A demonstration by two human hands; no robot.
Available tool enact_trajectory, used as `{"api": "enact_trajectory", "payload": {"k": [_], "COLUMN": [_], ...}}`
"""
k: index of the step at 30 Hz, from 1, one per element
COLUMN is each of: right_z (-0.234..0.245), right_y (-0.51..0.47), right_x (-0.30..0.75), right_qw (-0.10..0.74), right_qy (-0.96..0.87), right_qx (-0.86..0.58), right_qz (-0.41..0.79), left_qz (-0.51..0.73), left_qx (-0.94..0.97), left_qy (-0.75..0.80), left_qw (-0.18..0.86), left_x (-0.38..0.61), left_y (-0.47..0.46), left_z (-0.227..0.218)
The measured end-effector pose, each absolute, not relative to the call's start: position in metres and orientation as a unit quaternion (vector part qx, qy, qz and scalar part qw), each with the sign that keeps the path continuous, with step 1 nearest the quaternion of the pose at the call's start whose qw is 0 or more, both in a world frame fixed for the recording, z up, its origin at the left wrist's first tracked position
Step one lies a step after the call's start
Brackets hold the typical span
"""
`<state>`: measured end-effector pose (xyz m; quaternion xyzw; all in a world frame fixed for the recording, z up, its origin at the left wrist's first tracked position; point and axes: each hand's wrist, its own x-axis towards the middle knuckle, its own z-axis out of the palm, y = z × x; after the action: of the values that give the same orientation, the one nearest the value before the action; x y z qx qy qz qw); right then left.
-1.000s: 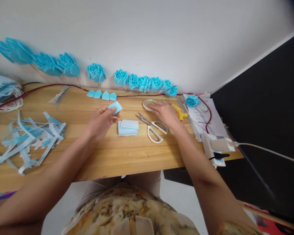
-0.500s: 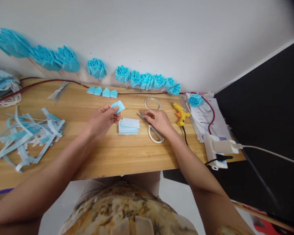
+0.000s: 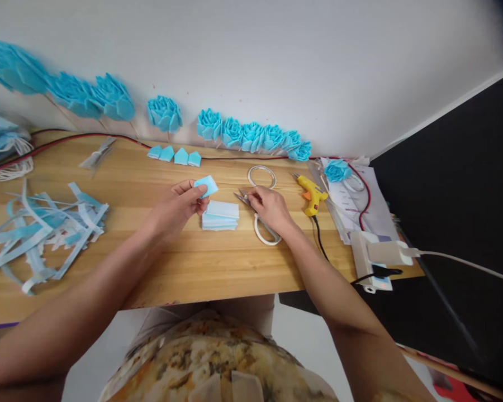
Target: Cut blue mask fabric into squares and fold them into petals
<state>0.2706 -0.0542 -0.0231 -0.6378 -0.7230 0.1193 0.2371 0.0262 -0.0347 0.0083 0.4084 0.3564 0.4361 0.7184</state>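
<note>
My left hand (image 3: 182, 202) pinches a small folded square of light blue fabric (image 3: 207, 186) between thumb and fingers, just above the tabletop. Right below it lies a neat stack of pale blue fabric pieces (image 3: 220, 216). My right hand (image 3: 270, 206) is closed on a pair of scissors (image 3: 242, 197) near the middle. Their blade tips point left and stand slightly apart. White loops show above and below that hand. Several folded blue petals with pointed tops (image 3: 181, 157) sit in a row farther back.
Several blue fabric flowers (image 3: 209, 124) line the wall. Cut strips (image 3: 46, 231) lie heaped at left. A yellow glue gun (image 3: 311, 195) rests right of the scissors, near papers (image 3: 369, 201) and a power strip (image 3: 364, 259). A red-black cable (image 3: 75, 135) runs along the back.
My left hand has shifted slightly right with the blue square, which is turned a little. My right hand stays at the scissors. The view has moved slightly.
</note>
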Motion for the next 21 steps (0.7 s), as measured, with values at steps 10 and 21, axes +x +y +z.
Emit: {"api": "enact_trajectory", "payload": {"k": [10, 21], "right_z": [-0.014, 0.035], "right_y": [-0.057, -0.071], "right_x": [0.271, 0.221], "right_qw": [0.345, 0.465], "right_qy": [-0.668, -0.803], "right_qx": [-0.635, -0.363], "right_qz": [0.179, -0.088], "left_qz": [0.423, 0.368], "left_qx": [0.435, 0.487], "left_qy": [0.379, 0.398], "left_qw": [0.698, 0.685], "left_x": [0.030, 0.030], "left_y": [-0.039, -0.042], "left_z": [0.012, 0.012]}}
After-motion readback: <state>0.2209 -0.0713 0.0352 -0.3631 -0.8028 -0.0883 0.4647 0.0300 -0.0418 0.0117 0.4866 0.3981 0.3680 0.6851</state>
